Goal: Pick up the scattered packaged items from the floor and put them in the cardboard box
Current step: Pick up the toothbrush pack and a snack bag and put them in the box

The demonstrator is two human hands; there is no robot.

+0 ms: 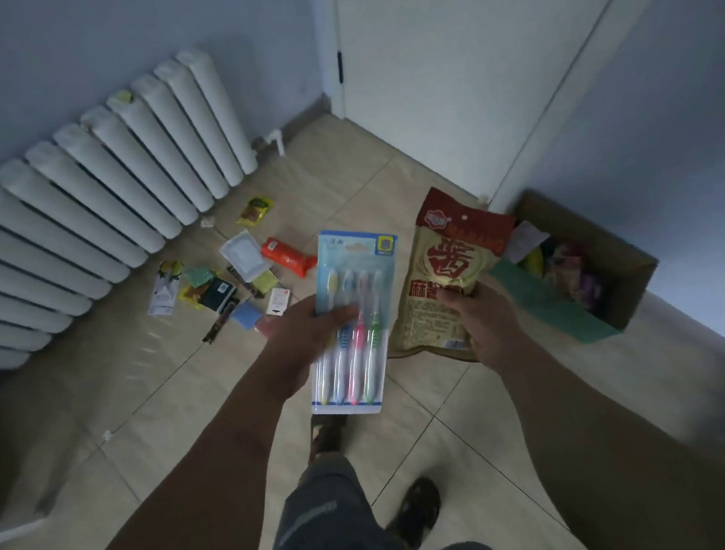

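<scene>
- Closest to the camera are my grey shorts (328, 529) and a dark sandal (418, 509) on the beige tiled floor (475, 461).
- Both my bare forearms reach forward, each hand carrying one packet above the floor.
- My left hand (309, 339) pinches a flat blister card of four toothbrushes (353, 319), thumb curled across its front and fingers behind it.
- That card is pale blue with a clear plastic face; the brush handles show yellow, blue, pink and green.
- Its long axis runs away from me, bristle ends at the far end, and the card leans slightly to the right.
- My right hand (481, 322) grips a tan and red snack bag with large red characters (447, 268), fingers curled round its lower right part.
- This bag stands roughly upright, red top edge farthest from me, tipped a little to the right.
- Just to the right of the bag sits an open brown cardboard box (629, 271) against the wall, with colourful packets inside and a green flap (549, 303) toward me.
- More packaged items (231, 280) lie scattered on the floor ahead left, among them an orange-red wrapped pack (285, 257) and a white tray-like packet (244, 256).
- Beyond them, a white ribbed radiator (99, 200) lines the left wall.
</scene>
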